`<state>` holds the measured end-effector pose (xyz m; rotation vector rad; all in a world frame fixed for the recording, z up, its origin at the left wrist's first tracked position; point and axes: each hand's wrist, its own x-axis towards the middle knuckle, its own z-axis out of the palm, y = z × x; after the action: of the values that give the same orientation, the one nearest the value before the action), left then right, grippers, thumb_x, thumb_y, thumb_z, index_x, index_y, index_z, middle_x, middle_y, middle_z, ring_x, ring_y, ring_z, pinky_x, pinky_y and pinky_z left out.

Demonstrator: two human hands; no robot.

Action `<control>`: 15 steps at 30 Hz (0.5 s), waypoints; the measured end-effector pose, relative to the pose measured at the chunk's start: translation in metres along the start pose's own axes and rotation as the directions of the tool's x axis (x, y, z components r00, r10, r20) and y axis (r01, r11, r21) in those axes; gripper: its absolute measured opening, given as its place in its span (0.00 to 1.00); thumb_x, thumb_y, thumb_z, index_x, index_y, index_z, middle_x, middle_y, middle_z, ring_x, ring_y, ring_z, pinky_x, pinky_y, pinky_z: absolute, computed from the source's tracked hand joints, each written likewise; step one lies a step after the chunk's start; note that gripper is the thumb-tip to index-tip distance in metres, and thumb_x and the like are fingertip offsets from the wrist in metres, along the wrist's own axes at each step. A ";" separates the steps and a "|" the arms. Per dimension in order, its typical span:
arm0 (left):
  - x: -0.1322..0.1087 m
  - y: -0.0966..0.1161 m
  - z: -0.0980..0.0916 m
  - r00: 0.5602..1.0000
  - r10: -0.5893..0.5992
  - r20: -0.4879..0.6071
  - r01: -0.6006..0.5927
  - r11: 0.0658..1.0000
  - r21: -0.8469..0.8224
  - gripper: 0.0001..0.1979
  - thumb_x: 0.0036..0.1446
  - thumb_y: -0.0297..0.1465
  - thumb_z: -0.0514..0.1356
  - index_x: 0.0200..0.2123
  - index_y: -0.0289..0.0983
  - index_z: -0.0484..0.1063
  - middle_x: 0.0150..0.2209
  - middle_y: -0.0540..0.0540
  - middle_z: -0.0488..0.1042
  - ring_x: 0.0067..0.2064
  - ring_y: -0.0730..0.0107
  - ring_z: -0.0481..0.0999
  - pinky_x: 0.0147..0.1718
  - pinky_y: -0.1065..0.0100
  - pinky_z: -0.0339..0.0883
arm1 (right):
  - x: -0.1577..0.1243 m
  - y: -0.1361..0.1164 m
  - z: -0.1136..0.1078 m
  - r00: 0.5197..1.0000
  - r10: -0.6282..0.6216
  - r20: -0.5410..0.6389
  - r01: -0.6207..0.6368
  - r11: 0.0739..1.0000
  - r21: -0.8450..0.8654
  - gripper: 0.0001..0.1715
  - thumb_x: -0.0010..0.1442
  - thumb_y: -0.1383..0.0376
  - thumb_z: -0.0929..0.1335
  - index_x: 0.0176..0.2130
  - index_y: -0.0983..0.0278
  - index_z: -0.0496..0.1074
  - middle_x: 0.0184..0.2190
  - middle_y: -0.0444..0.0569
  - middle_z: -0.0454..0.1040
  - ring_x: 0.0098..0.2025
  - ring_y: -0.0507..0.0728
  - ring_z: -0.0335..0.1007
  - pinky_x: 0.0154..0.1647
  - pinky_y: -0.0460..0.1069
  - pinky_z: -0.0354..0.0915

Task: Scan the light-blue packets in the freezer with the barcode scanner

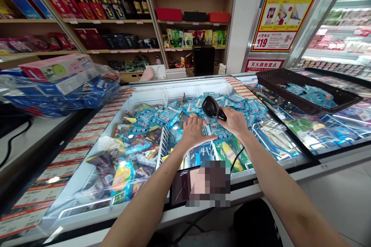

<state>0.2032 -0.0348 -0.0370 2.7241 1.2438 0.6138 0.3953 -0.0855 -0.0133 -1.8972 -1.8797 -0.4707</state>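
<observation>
The person's right hand (234, 121) was clenched around a black handheld barcode scanner (211, 107), which was held just above blue foil packets (185, 110) heaped in a chest freezer (176, 83). The left hand (195, 133) lay open, fingers spread, resting on the packets beside the scanner.

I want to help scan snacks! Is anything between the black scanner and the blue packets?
Nothing visible is. The black handheld barcode scanner in the right hand is right over the blue packets in the freezer. The left hand is just beside it, not underneath.
</observation>
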 end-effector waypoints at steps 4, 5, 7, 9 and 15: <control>0.006 -0.024 -0.010 0.991 0.014 0.136 0.002 0.993 -0.115 0.25 0.46 0.52 0.58 0.45 0.45 0.69 0.48 0.43 0.66 0.51 0.52 0.63 0.48 0.51 0.59 | 0.000 0.001 0.000 1.000 0.014 0.008 -0.014 1.000 -0.021 0.25 0.57 0.55 0.64 0.52 0.60 0.65 0.42 0.50 0.74 0.38 0.58 0.71 0.32 0.48 0.59; 0.007 -0.029 -0.012 0.988 0.031 0.148 -0.009 0.989 -0.149 0.23 0.49 0.49 0.57 0.45 0.45 0.69 0.48 0.44 0.66 0.51 0.54 0.64 0.49 0.53 0.58 | 0.000 0.001 0.000 1.000 0.017 0.005 -0.016 1.000 -0.025 0.25 0.57 0.55 0.64 0.52 0.60 0.65 0.42 0.50 0.74 0.38 0.58 0.71 0.32 0.48 0.59; 0.007 -0.034 -0.013 0.992 0.020 0.128 0.005 0.981 -0.192 0.20 0.54 0.47 0.53 0.45 0.43 0.70 0.45 0.44 0.68 0.50 0.57 0.65 0.50 0.55 0.59 | 0.000 0.000 0.000 1.000 0.016 0.002 -0.016 0.999 -0.029 0.24 0.58 0.55 0.64 0.52 0.59 0.65 0.41 0.50 0.74 0.38 0.58 0.71 0.32 0.48 0.59; 0.005 -0.031 -0.010 0.997 -0.023 0.071 0.035 0.986 -0.164 0.24 0.53 0.50 0.53 0.46 0.41 0.69 0.45 0.42 0.68 0.50 0.56 0.65 0.49 0.55 0.60 | 0.000 0.000 0.000 1.000 0.011 0.007 -0.010 0.999 -0.030 0.24 0.58 0.55 0.63 0.52 0.59 0.65 0.41 0.49 0.75 0.38 0.58 0.71 0.32 0.48 0.59; 0.002 -0.027 -0.006 0.999 -0.035 0.014 0.036 0.998 -0.047 0.36 0.38 0.53 0.63 0.48 0.39 0.66 0.48 0.38 0.67 0.51 0.48 0.64 0.48 0.52 0.59 | 0.000 0.000 0.000 1.000 0.004 0.016 -0.004 1.000 -0.031 0.24 0.58 0.55 0.63 0.52 0.60 0.65 0.43 0.50 0.74 0.39 0.58 0.71 0.32 0.47 0.59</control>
<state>0.1830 -0.0158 -0.0376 2.6577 1.2554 0.6131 0.3953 -0.0854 -0.0132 -1.9299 -1.8885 -0.4873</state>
